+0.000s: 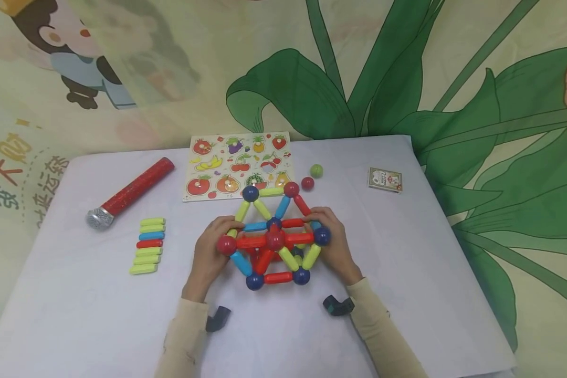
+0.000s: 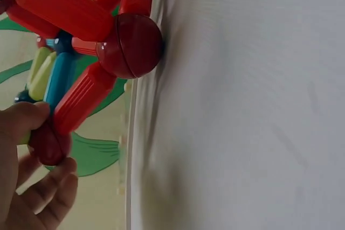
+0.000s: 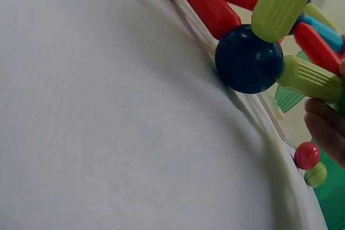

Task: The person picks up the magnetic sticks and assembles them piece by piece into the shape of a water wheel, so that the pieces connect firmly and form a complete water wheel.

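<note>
A magnetic stick-and-ball frame (image 1: 251, 242) of red, blue and yellow-green rods joined by red and dark blue balls is held between both hands over the middle of the table. My left hand (image 1: 207, 257) grips its left corner. In the left wrist view, the thumb and fingers curl about a dark red ball (image 2: 51, 144) there. My right hand (image 1: 338, 252) holds the opposite corner, beside a dark blue ball (image 1: 322, 236). In the right wrist view, fingertips (image 3: 326, 125) are at the end of a yellow-green rod (image 3: 310, 78); the rest of that hand is out of frame.
Several loose rods (image 1: 148, 244) lie in a column at left, near a red microphone (image 1: 132, 189). Behind the frame lies a fruit picture board (image 1: 238, 163). One green ball (image 1: 316, 170) and one red ball (image 1: 307, 183) sit beside it. A card box (image 1: 385, 180) lies at back right.
</note>
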Available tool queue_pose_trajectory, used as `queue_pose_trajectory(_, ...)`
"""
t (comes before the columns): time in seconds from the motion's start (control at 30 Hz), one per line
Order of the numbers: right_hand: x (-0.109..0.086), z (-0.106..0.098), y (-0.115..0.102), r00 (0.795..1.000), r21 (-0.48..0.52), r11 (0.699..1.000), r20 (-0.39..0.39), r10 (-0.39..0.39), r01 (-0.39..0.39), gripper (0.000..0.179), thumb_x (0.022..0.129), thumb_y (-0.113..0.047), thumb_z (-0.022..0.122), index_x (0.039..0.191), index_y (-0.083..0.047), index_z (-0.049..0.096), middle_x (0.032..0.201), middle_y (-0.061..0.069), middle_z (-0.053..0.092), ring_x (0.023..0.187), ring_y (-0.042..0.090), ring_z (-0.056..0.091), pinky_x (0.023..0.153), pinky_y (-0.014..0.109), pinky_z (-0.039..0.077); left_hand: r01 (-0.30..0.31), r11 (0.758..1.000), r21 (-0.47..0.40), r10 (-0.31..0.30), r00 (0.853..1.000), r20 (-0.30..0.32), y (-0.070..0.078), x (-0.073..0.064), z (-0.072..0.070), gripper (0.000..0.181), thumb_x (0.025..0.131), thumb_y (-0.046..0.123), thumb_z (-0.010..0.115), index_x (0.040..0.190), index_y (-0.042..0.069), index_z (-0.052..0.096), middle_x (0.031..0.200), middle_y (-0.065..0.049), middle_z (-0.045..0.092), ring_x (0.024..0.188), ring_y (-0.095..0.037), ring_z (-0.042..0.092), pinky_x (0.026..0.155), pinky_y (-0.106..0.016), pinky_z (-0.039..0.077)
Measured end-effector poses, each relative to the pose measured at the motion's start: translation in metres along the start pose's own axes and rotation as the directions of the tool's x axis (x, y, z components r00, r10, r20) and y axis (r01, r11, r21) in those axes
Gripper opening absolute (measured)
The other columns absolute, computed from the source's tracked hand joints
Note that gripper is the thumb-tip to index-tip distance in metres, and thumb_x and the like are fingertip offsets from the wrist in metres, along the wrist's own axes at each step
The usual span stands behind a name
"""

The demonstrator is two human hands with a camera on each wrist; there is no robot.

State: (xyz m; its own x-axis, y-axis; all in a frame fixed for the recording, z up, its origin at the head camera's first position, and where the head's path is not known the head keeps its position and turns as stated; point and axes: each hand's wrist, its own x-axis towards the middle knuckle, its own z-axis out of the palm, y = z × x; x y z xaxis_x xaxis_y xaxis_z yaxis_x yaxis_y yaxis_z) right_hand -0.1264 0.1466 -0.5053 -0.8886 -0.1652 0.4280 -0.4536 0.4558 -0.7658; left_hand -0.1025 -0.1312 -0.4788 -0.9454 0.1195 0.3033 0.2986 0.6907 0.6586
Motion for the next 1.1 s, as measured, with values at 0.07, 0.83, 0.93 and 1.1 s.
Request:
queue_pose_trajectory(0.07,-0.003,-0.001,-0.001,0.999,-0.032,0.998,-0.013,-0.045,0.045,0.019,0.087,-0.004,0.068,0.105,-0.010,0.065,0.115,0.006,0.057,0.107,0.021,0.059,0.093,0.039,0.051,-0.047,0.998,0.041,0.048,0.999,-0.024,0.001,-0.004,-0.002,0.038,0.076,0.013,0.081,0.111,0.011,0.067,0.117,-0.007,0.062,0.112,-0.026,0.059,0.089,-0.045,0.053)
queue_pose_trajectory(0.83,-0.040,-0.017,-0.021,0.951,-0.236,0.923,0.139,-0.278,0.304,0.046,0.070,0.009,0.079,0.106,-0.008,0.057,0.134,0.011,0.048,0.121,0.027,0.055,0.099,0.022,0.039,-0.437,0.833,0.340,0.467,0.884,-0.007,0.005,-0.041,-0.026,0.051,0.066,0.000,0.085,0.112,0.013,0.069,0.122,-0.010,0.063,0.104,-0.027,0.065,0.073,-0.037,0.058)
queue_pose_trajectory(0.93,-0.041,-0.017,-0.021,0.949,-0.260,0.914,0.133,-0.286,0.312,0.050,0.068,0.011,0.080,0.106,-0.007,0.054,0.133,0.013,0.048,0.119,0.029,0.057,0.097,0.025,0.043,-0.434,0.835,0.338,0.463,0.887,-0.003,0.006,-0.043,-0.026,0.051,0.066,-0.002,0.084,0.112,0.012,0.068,0.125,-0.009,0.062,0.107,-0.026,0.064,0.075,-0.037,0.057)
queue_pose_trajectory(1.1,-0.048,-0.026,-0.020,0.956,-0.327,0.899,0.127,-0.265,0.292,0.061,0.064,0.016,0.079,0.110,-0.006,0.045,0.137,0.016,0.046,0.105,0.028,0.064,0.084,0.032,0.054,-0.357,0.866,0.350,0.384,0.923,-0.009,-0.005,-0.053,-0.038,0.045,0.066,0.002,0.083,0.106,0.005,0.063,0.128,-0.011,0.058,0.110,-0.028,0.061,0.076,-0.040,0.057)
